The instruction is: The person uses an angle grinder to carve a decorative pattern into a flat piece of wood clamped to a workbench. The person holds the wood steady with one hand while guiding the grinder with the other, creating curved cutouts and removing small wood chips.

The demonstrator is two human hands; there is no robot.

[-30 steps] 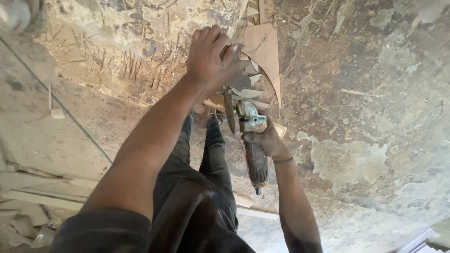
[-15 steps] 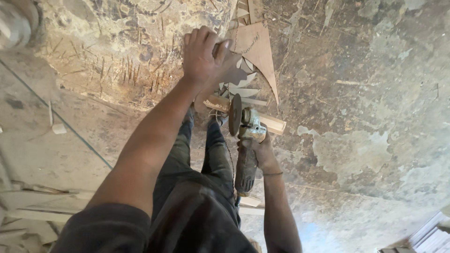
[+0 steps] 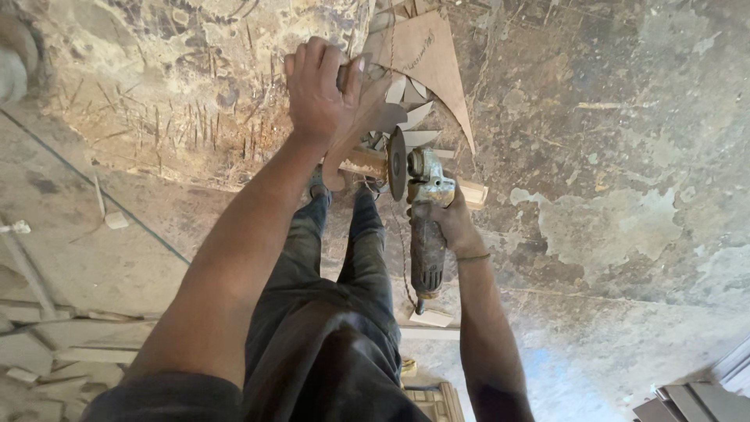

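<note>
The right hand (image 3: 451,223) has its grip wrapped tight around the body of an angle grinder (image 3: 422,227), disc upright beside a wooden block (image 3: 469,191) on the floor (image 3: 625,156). Farther out, the left hand (image 3: 320,90) clamps a curved wooden cut-out (image 3: 367,117). Since half a second ago, the grinder has drawn closer to that piece.

The left hand (image 3: 316,90) hides the curved wooden cutout's (image 3: 367,125) upper edge; a grey round object (image 3: 12,66) at nine o'clock is blurred and cut off.

tan wood piece (image 3: 426,66), grey mottled floor (image 3: 625,156)
</note>
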